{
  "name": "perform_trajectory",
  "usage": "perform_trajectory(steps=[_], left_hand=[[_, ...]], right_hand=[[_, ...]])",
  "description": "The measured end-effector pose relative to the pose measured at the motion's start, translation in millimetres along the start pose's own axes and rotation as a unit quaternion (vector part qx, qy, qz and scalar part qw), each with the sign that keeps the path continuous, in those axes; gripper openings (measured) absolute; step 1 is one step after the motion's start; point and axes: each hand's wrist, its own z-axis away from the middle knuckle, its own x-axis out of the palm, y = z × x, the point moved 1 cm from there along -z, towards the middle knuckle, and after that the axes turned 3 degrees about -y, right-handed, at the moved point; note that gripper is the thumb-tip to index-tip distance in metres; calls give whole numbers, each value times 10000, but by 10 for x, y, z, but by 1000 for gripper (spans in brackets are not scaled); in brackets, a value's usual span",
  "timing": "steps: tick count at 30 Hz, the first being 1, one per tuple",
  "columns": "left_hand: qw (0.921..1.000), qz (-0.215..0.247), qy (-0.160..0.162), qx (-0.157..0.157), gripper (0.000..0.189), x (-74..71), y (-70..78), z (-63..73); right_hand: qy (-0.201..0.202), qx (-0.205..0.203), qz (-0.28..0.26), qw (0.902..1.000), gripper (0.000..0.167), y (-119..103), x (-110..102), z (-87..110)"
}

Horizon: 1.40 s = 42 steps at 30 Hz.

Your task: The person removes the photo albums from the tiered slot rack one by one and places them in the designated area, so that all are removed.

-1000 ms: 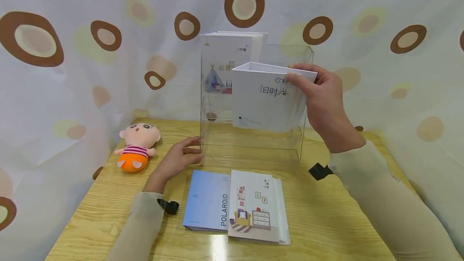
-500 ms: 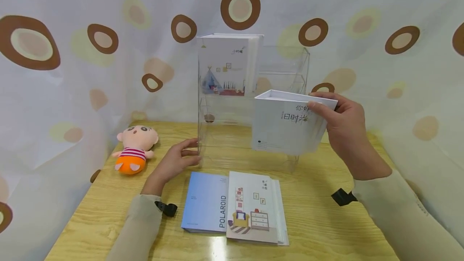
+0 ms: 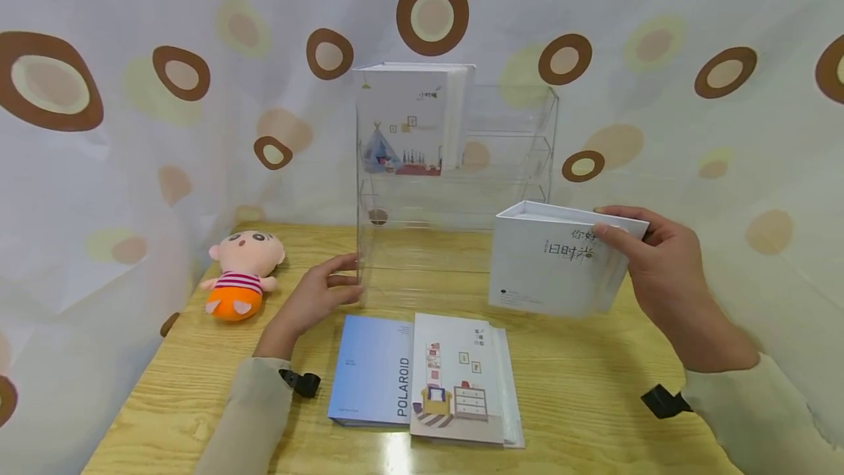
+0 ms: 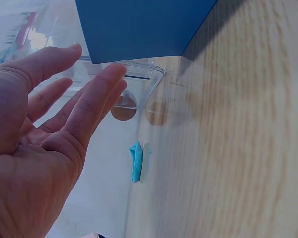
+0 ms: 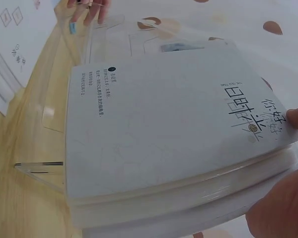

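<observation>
My right hand [image 3: 666, 262] pinches a white photo album [image 3: 557, 262] by its upper right corner, thumb on the printed cover. The album hangs in front of the clear acrylic rack [image 3: 455, 248], over its lower right. The right wrist view shows its cover [image 5: 164, 134] and the pages along one edge. My left hand [image 3: 323, 292] is at the rack's left side, fingers relaxed, holding nothing; in the left wrist view its fingertips [image 4: 116, 72] are right by the clear rim. Another white album [image 3: 402, 119], with a tent picture, stands upright in the rack's top left.
On the table [image 3: 580, 402] in front of the rack lie a blue album [image 3: 372, 372] and, partly over it, a white album [image 3: 455, 387] with a furniture drawing. A plush doll [image 3: 240, 277] is at the left. A patterned cloth [image 3: 264, 20] hangs behind.
My right hand has carried the album down and to the right, from before the rack's middle toward its lower right. The left hand has stayed at the rack's side.
</observation>
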Motion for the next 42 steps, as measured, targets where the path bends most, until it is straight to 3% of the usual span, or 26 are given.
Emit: perform_trajectory(steps=[17, 34, 42], left_hand=[[10000, -58, 32, 12, 73, 4, -10, -7], [10000, 20, -16, -13, 75, 1, -9, 6], [10000, 29, -1, 22, 74, -4, -23, 3]], right_hand=[[68, 97, -130, 9998, 27, 185, -265, 367], [110, 747, 235, 9969, 26, 447, -562, 824], [207, 847, 126, 9961, 30, 476, -661, 992]])
